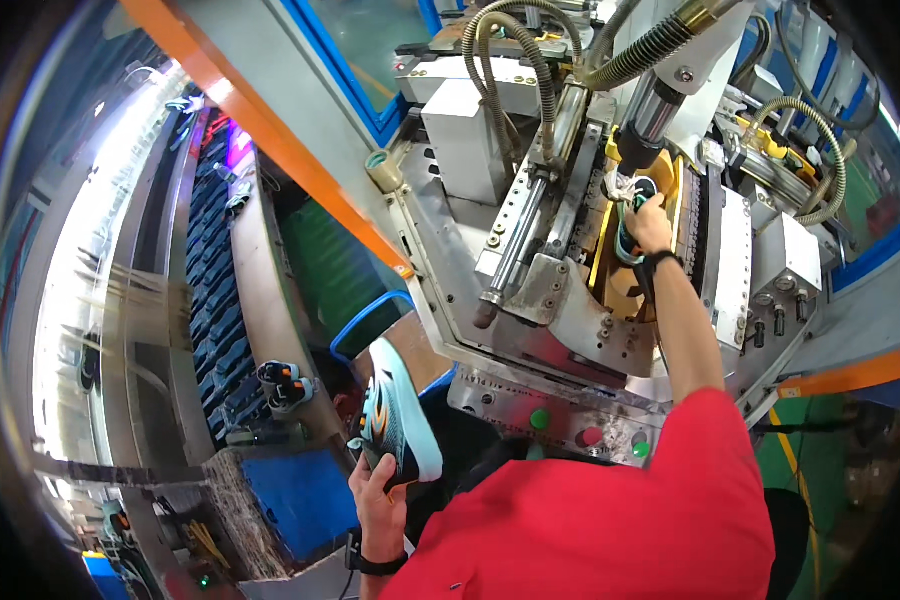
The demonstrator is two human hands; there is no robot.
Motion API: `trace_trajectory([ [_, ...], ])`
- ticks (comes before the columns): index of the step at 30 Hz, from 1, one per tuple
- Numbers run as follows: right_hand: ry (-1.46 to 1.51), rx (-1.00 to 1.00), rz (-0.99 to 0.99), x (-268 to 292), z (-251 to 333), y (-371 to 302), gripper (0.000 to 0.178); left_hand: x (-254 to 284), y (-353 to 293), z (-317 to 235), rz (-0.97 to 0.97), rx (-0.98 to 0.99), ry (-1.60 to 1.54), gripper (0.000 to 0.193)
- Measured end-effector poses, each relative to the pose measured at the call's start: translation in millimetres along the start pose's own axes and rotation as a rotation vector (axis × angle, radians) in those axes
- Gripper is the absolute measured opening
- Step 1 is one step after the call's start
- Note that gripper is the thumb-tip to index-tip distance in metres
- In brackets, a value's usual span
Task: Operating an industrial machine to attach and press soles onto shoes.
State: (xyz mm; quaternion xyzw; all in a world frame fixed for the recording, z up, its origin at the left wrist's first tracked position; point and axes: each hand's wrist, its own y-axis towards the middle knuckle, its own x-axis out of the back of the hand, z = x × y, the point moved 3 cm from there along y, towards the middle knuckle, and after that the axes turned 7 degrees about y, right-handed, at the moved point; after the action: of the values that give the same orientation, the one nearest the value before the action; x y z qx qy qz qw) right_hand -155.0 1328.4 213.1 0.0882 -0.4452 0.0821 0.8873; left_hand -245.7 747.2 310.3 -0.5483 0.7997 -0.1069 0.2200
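Note:
My left hand (pixel 379 508) is closed round the heel end of a sneaker (pixel 398 420), dark with orange marks and a thick pale-blue sole. That sneaker is held toe up, its sole facing right, in front of the machine. At the upper right, my right arm reaches into a press machine (pixel 560 290). There my right hand (pixel 651 226) is closed on a second sneaker (pixel 626 243), dark and teal with whitish laces. It sits between yellow side plates (pixel 681 190), under a dark press head (pixel 638 150). My fingers hide part of it.
On the left runs a conveyor (pixel 210 300) with a dark ridged belt; a pair of dark shoes (pixel 285 385) rests on its edge. Green and red buttons (pixel 592 436) line the machine's front. An orange bar (pixel 270 130) crosses the upper left. Hoses (pixel 650 55) hang overhead.

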Motion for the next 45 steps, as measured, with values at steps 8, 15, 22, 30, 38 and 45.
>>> trace_trajectory([
  [8, 0.572, 0.724, 0.133, 35, 62, -291, 0.014, 16, -48, 45, -0.109, 0.108, -0.083, 0.029],
  [15, 0.298, 0.865, 0.456, -110, -37, -354, 0.011, -25, -83, 56, -0.024, 0.158, -0.041, 0.031],
  [22, 0.450, 0.835, 0.579, -132, -41, -351, 0.012, -2, -113, 70, -0.177, 0.172, -0.123, 0.031],
  [30, 0.385, 0.762, 0.784, -155, -38, -341, 0.016, 102, -136, 138, -0.349, 0.132, -0.193, 0.028],
  [38, 0.595, 1.109, 0.836, -106, 243, -415, 0.017, 251, -218, 209, -0.878, 0.301, -0.656, 0.020],
  [45, 0.791, 1.827, 0.767, 18, 556, -669, 0.023, 419, -287, 271, -1.373, 0.120, -0.694, 0.031],
])
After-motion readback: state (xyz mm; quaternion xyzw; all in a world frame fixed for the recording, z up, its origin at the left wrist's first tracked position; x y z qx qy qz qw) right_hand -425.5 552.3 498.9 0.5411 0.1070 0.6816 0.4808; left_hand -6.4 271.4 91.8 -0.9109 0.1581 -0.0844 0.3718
